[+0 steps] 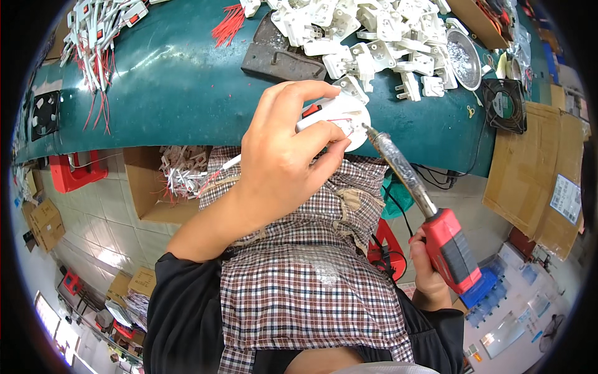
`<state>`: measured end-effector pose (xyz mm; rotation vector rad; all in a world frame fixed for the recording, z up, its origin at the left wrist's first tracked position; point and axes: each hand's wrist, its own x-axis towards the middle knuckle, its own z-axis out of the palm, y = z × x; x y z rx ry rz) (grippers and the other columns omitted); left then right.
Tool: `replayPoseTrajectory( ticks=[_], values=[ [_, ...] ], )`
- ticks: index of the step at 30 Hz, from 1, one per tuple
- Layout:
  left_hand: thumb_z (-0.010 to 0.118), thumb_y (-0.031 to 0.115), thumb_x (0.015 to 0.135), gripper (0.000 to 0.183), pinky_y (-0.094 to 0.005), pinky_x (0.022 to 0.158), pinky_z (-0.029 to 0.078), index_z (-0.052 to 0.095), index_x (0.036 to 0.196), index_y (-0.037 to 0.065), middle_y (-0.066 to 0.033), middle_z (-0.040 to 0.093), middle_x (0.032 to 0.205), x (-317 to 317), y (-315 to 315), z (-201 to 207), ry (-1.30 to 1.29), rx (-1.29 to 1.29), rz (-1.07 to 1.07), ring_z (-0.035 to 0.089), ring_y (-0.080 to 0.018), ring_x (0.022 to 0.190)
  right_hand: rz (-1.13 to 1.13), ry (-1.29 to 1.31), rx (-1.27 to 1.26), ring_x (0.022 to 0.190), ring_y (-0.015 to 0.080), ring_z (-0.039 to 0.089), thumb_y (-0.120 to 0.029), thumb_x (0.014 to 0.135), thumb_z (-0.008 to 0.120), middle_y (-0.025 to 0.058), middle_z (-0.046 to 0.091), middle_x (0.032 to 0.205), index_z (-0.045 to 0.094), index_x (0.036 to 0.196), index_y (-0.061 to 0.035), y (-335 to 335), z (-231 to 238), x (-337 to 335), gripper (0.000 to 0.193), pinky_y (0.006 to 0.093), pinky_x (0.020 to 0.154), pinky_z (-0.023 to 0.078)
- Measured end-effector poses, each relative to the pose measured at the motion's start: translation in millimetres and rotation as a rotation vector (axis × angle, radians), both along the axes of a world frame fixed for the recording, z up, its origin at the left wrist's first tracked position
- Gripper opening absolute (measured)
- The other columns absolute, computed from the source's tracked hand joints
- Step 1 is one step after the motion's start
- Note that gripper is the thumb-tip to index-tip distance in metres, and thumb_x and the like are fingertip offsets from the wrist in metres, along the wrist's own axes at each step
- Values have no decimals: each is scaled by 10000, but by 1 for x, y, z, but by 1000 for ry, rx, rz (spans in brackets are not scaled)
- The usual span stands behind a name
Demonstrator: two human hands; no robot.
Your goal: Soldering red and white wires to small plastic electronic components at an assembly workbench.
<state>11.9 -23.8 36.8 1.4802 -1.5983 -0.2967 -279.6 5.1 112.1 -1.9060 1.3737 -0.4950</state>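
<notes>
My left hand (283,140) reaches over the near edge of the green table, its fingers closed round a white plastic switch piece. A red rocker switch (311,111) shows on that piece, and beside it lies a rounded white plug housing (359,142), also under my fingertips. Below the wrist a white cable (231,163) with thin red wire ends sticks out. My right hand (430,277) grips the red and black handle of a soldering iron (405,174). The iron slants up to the left, its tip at the white housing; whether it touches cannot be made out.
White plug housings (398,25) lie heaped at the back, by a dark metal block (271,61), red wires (228,26) and a metal dish (463,60). White switch cables (96,47) lie back left. Small fans (503,106) stand at both sides. An open carton (142,187) sits below the table.
</notes>
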Motion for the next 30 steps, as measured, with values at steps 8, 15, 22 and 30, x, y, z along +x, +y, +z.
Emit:
replayPoseTrajectory(
  ticks=[8, 15, 22, 30],
  values=[
    [841, 70, 700, 156, -326, 637, 443, 744, 815, 111, -74, 665, 1218, 2, 2, -1, 6, 14, -7, 615, -264, 1036, 204, -13, -112, 644, 249, 652, 49, 719, 762, 126, 662, 789, 642, 928, 20, -19, 5, 15, 242, 312, 602, 509],
    [845, 81, 701, 156, -340, 656, 443, 744, 816, 105, -82, 660, 1239, 4, 1, -2, 23, -2, -31, 614, -266, 1024, 241, 10, -171, 650, 247, 665, 64, 712, 757, 134, 650, 781, 634, 885, 24, -23, 3, 20, 217, 309, 601, 517],
    [842, 82, 705, 153, -337, 670, 443, 749, 824, 99, -88, 653, 1258, 6, 0, -2, 37, 17, -55, 612, -267, 1031, 245, 12, -111, 633, 244, 657, 67, 706, 726, 136, 648, 775, 626, 871, 24, -26, 8, 18, 198, 305, 581, 509],
    [843, 85, 713, 146, -333, 684, 441, 753, 827, 95, -92, 647, 1268, 7, 0, -2, 52, 36, -63, 605, -262, 1054, 229, 35, -145, 611, 242, 640, 52, 679, 721, 127, 633, 745, 637, 873, 20, -26, 13, 19, 214, 306, 571, 494]
  ],
)
